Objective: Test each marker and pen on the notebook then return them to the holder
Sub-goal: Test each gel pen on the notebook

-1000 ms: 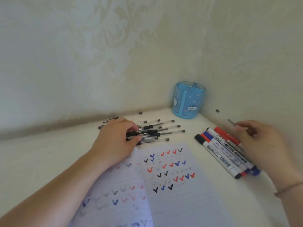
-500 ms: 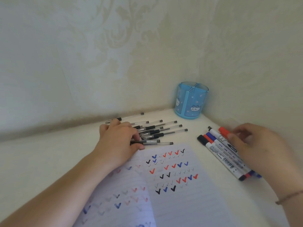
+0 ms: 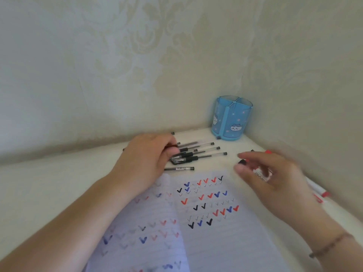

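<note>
While the blue holder (image 3: 232, 117) looks empty, the left hand (image 3: 145, 160) clutches pens (image 3: 198, 154); the right hand (image 3: 275, 177) blurs.

This looks like a room in a home, probably a desk or shelf pushed into a corner. Cream damask wallpaper (image 3: 137, 55) covers both walls that meet behind a white tabletop (image 3: 49, 183). A blue pen holder (image 3: 231, 118) printed with cartoon cats stands in the corner, and a lined notebook (image 3: 216, 242) full of coloured ticks lies open nearby.
</note>
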{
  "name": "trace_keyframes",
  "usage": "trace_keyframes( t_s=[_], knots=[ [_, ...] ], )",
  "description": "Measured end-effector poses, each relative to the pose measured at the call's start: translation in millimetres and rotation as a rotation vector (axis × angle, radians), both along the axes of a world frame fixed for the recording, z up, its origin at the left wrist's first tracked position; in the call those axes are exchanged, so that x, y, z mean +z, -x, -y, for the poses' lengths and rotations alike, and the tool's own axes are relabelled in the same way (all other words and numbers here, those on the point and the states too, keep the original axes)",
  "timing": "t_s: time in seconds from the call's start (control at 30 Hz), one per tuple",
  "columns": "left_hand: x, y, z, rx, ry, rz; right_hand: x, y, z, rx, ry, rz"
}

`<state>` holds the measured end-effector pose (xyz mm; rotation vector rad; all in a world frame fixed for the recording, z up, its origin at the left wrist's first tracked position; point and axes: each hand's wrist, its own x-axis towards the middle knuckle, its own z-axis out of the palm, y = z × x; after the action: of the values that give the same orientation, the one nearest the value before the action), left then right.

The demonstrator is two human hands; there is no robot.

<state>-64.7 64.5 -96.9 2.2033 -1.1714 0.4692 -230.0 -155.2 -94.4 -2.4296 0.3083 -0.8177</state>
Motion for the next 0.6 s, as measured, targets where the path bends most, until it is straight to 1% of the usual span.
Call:
trace_keyframes(
  t_s=[0.1, 0.13, 0.17, 0.27, 0.37, 0.6],
  knots=[
    [7.8, 33.3, 6.5, -0.367, -0.027, -0.19, -1.7, -0.9, -18.6, 0.312, -0.215, -0.026],
    [5.9, 41.8, 8.4, -0.453, -0.051, -0.23, -2.0, -0.1, -24.2, 0.416, -0.284, -0.018],
    [2.8, 47.4, 10.2, -0.508, -0.071, -0.231, -2.0, 1.1, -29.3, 0.493, -0.307, -0.01],
    [-2.3, 52.4, 13.8, -0.562, -0.071, -0.16, -0.4, 4.2, -38.2, 0.555, -0.188, -0.023],
    [-2.6, 52.1, 12.6, -0.588, -0.051, -0.179, 0.0, 5.0, -38.2, 0.597, -0.14, -0.022],
    [-0.8, 54.5, 11.0, -0.647, -0.045, -0.276, -1.6, 6.2, -37.0, 0.671, -0.202, -0.053]
  ],
)
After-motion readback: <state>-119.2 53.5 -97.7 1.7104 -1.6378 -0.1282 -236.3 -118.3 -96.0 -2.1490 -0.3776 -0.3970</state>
